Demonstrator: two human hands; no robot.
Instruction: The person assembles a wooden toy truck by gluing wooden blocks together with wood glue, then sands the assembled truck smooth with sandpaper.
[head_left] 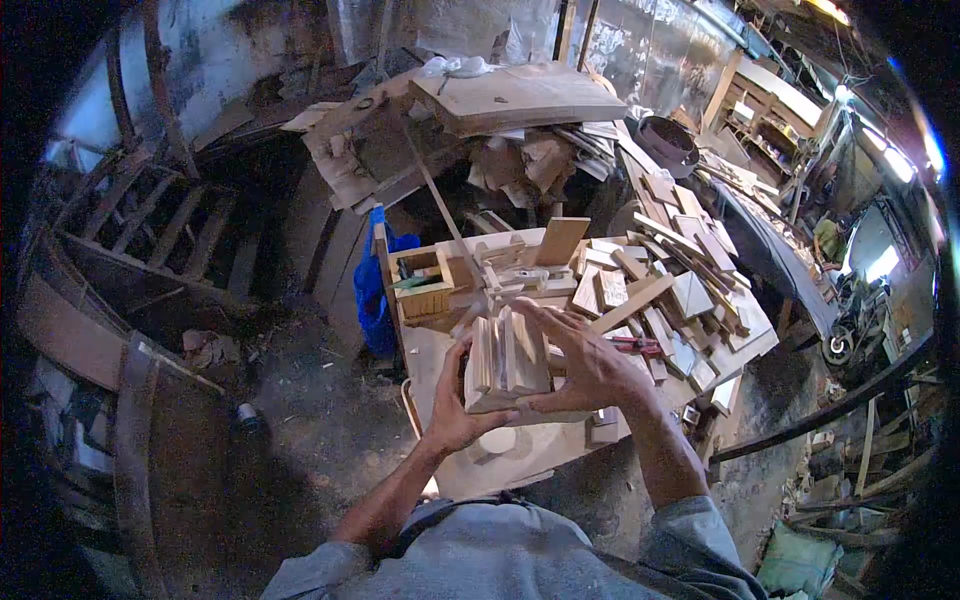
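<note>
Between my two hands is a stack of short wooden blocks point(508, 358), held on edge above the front of a workbench point(560, 440). My left hand point(458, 405) grips the stack from the left, with the thumb along its lower side. From the right, my right hand point(585, 362) closes on it, fingers over the top and thumb near the bottom. Just beyond the stack is a wooden fixture point(525, 280) with an upright board point(562, 241). To the right of my right hand lies a red tool point(636, 345), partly hidden among wood pieces.
Loose wood offcuts point(690, 295) are heaped on the bench's right side. A wooden box point(422, 284) with tools stands at the left, beside a blue bag point(375, 290). Behind is a large board point(515, 97) on a cluttered pile. Wooden steps point(150, 222) stand far left.
</note>
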